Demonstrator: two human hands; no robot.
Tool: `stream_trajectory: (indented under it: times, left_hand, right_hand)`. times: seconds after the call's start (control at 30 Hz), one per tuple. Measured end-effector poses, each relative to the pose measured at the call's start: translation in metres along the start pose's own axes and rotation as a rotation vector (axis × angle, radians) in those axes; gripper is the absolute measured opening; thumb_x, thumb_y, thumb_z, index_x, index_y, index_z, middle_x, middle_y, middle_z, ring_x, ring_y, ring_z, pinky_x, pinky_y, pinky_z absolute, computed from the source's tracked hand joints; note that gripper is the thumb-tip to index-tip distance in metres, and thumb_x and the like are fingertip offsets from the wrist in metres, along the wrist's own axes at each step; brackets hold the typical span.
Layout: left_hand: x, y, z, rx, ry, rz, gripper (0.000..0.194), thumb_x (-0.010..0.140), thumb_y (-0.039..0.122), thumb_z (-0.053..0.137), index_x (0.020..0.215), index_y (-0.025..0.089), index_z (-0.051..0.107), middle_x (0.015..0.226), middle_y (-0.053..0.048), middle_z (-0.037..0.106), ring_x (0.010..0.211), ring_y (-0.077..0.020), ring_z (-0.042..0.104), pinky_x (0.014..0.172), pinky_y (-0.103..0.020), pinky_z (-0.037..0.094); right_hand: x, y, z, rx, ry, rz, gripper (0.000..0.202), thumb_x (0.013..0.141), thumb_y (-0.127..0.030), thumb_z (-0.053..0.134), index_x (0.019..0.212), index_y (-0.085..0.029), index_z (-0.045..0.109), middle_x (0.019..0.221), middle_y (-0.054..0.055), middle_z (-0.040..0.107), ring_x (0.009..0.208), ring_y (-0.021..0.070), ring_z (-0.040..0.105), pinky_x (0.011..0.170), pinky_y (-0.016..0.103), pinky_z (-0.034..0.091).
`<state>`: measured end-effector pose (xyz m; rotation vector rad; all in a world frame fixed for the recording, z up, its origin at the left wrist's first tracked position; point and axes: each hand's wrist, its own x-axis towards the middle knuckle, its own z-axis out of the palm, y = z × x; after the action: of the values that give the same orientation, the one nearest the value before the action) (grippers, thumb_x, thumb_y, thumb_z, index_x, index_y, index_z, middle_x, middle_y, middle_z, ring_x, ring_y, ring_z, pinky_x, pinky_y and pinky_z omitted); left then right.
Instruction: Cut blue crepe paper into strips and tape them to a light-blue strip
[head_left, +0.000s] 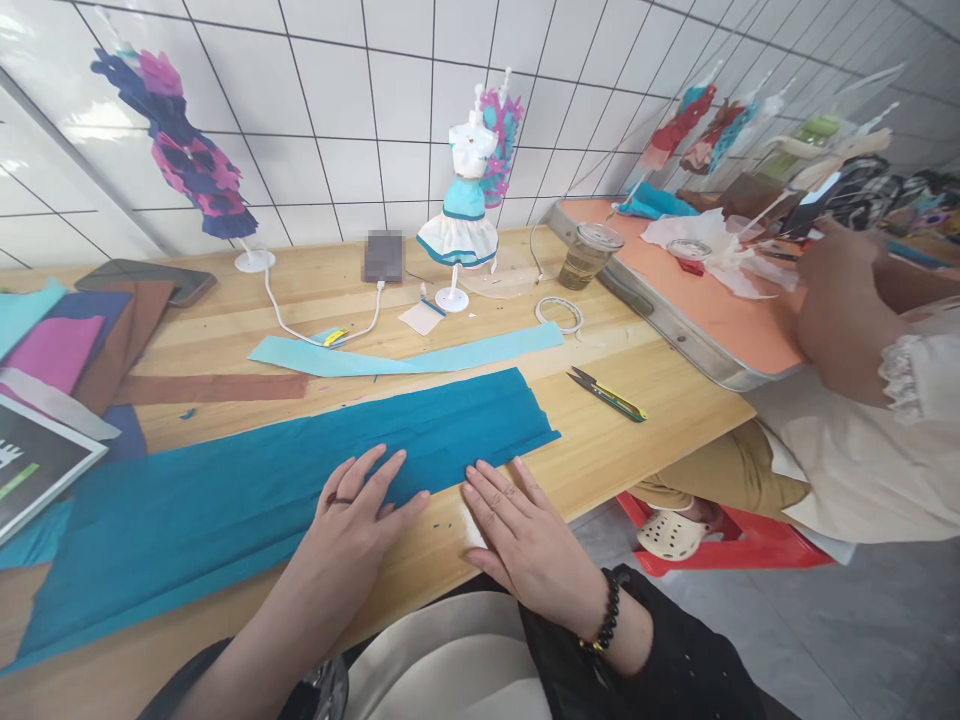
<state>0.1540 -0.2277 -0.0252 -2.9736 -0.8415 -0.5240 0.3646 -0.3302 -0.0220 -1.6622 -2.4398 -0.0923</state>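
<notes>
A long strip of teal crepe paper [247, 490] lies across the wooden table in front of me. My left hand [360, 520] rests on its lower middle part, fingers spread. My right hand [517, 520] lies flat, its fingertips at the strip's near edge and its palm over the table's edge, partly covering a small white piece. To the right of the strip lie yellow-handled thread snips [607, 393]. Just behind it is a narrow light-blue strip [420, 358], with a brown strip [217, 388] to the left.
Behind stand two dress forms in paper dresses, one white and blue [466, 200], one navy and pink [187, 150]. A lidded cup [589, 255], a tape roll [559, 314] and a phone [150, 282] are on the table. A person [862, 350] sits at the orange table [727, 330].
</notes>
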Motion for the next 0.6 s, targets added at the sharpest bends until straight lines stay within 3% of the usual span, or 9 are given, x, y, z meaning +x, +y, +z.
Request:
stream_trajectory:
  times: [0.27, 0.6]
  left_hand:
    - [0.001, 0.0, -0.001, -0.009, 0.009, 0.002, 0.045, 0.084, 0.006, 0.034, 0.105, 0.034, 0.062, 0.126, -0.008, 0.05, 0.122, -0.0277, 0.037, 0.093, -0.048, 0.036]
    - [0.001, -0.001, -0.002, -0.012, -0.052, -0.014, 0.045, 0.084, 0.006, 0.037, 0.107, 0.036, 0.061, 0.128, -0.007, 0.049, 0.124, -0.0279, 0.035, 0.094, -0.047, 0.034]
  right_hand:
    - [-0.008, 0.016, -0.002, 0.006, 0.038, 0.007, 0.054, 0.087, -0.037, 0.046, 0.132, -0.01, 0.038, 0.134, 0.013, 0.043, 0.13, 0.025, 0.029, 0.107, 0.053, 0.024]
    - [-0.016, 0.038, -0.006, 0.021, -0.018, -0.028, 0.056, 0.088, -0.039, 0.044, 0.134, -0.01, 0.035, 0.137, 0.012, 0.04, 0.132, 0.024, 0.026, 0.108, 0.05, 0.023]
